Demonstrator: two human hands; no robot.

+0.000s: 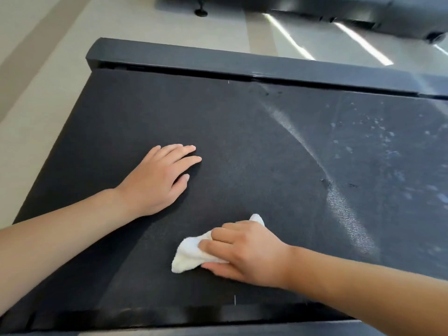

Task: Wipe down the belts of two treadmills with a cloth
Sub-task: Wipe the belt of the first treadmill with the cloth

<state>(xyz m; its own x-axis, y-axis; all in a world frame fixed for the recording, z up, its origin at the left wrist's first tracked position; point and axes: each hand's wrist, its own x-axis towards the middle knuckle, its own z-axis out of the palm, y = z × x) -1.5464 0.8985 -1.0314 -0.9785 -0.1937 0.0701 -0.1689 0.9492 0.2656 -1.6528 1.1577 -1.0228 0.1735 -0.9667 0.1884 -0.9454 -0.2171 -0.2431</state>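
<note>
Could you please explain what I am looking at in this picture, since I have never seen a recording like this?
There is no robot here: a person wears a camera on the head, so the single view looks forward and down at their own two bare hands. The wide dark textured surface is a black treadmill belt, bordered by a dark grey side rail. The left hand rests flat and open on the belt. The right hand grips a small crumpled white cloth and presses it on the belt. Pale dusty smudges show on the belt's right part.
</note>
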